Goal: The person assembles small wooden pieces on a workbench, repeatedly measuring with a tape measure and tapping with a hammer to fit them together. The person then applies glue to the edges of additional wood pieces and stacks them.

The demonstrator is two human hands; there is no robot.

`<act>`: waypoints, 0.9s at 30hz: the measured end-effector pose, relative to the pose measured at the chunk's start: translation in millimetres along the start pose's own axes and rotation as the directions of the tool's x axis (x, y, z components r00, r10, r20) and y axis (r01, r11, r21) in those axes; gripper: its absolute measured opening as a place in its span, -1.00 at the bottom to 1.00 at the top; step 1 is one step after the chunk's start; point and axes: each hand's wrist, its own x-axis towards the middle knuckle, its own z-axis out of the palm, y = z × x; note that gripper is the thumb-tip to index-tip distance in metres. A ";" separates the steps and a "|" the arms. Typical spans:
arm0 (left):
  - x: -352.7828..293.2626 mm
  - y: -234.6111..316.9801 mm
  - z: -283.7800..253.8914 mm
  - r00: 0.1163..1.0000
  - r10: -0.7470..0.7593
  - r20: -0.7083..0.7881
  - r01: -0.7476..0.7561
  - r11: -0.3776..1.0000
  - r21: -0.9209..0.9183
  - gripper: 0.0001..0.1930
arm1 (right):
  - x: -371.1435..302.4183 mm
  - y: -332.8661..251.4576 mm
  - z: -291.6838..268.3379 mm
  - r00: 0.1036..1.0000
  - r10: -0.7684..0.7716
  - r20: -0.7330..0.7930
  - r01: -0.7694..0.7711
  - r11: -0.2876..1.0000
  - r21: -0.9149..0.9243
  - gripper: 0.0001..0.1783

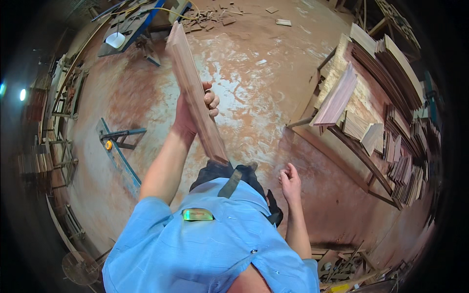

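My left hand [184, 115] is closed round a long, reddish-brown wooden board [186, 73], its fingers wrapping over the right edge. The board tilts in front of my body, its far end up towards the machine side and its near end above my waist. My right hand [290, 183] hangs low at my right side, holding nothing, its fingers loosely bent and apart. The nearest thing on that side is the workbench [332, 149], and a gap lies between it and the hand.
On the workbench lie a pale wide board [337, 95], stacked planks [386, 73] and several short pieces [372, 136]. A blue-edged machine table [132, 29] stands far left, with wood offcuts [207, 19] beside it. A blue metal stand [117, 158] is at my left. Scrap wood [347, 266] lies near right.
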 end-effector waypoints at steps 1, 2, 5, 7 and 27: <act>-2.8 -3.8 0.0 0.999 0.033 -0.008 -0.034 0.993 -0.117 -0.52 | 1.5 7.8 -0.2 1.000 -0.013 -0.012 0.013 1.000 -0.025 -0.47; -4.1 -4.2 -1.2 0.998 0.056 0.033 -0.050 0.987 -0.151 -0.51 | 0.8 9.4 -1.6 1.000 -0.009 -0.004 0.009 0.999 -0.039 -0.46; -7.2 0.0 -15.6 0.985 0.121 0.120 -0.089 0.965 -0.246 -0.39 | -0.9 9.4 3.3 1.000 0.010 0.017 -0.008 0.994 -0.109 -0.46; -14.6 6.0 -25.9 0.977 0.135 0.163 -0.087 0.958 -0.273 -0.34 | -2.2 6.2 11.3 1.000 0.024 0.019 -0.020 0.986 -0.163 -0.45; -168.8 190.8 -133.8 0.889 0.442 0.119 -0.379 0.857 -0.350 -0.21 | 10.6 -112.4 246.9 0.930 0.026 0.365 0.082 0.957 -0.277 -0.44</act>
